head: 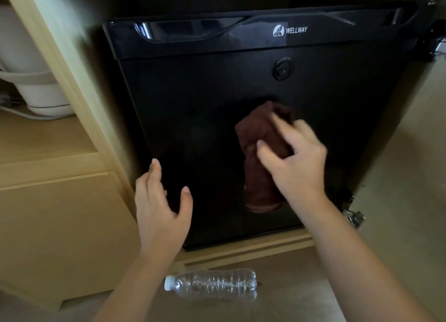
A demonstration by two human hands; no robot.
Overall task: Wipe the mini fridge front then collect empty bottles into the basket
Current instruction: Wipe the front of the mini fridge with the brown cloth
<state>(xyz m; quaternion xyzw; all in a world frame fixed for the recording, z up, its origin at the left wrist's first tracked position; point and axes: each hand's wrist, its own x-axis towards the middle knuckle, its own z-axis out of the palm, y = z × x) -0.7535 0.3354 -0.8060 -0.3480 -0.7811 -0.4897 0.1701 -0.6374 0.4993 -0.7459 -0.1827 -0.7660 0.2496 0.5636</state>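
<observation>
A black mini fridge [205, 99] with a glossy door and a white logo fills the middle of the view, set into a wooden cabinet. My right hand [294, 157] holds a dark brown cloth [260, 159] against the middle of the door, fingers curled over the cloth. My left hand [159, 205] hovers at the door's lower left with fingers relaxed, holding nothing. An empty clear plastic bottle [212, 283] with a white cap lies on its side on the floor below the fridge, between my forearms. No basket is in view.
A light wooden cabinet [60, 225] with a shelf stands on the left, with a white appliance [36, 87] and its cord on the shelf. The open cabinet door [398, 176] with metal hinges stands on the right. Wooden floor lies at the bottom.
</observation>
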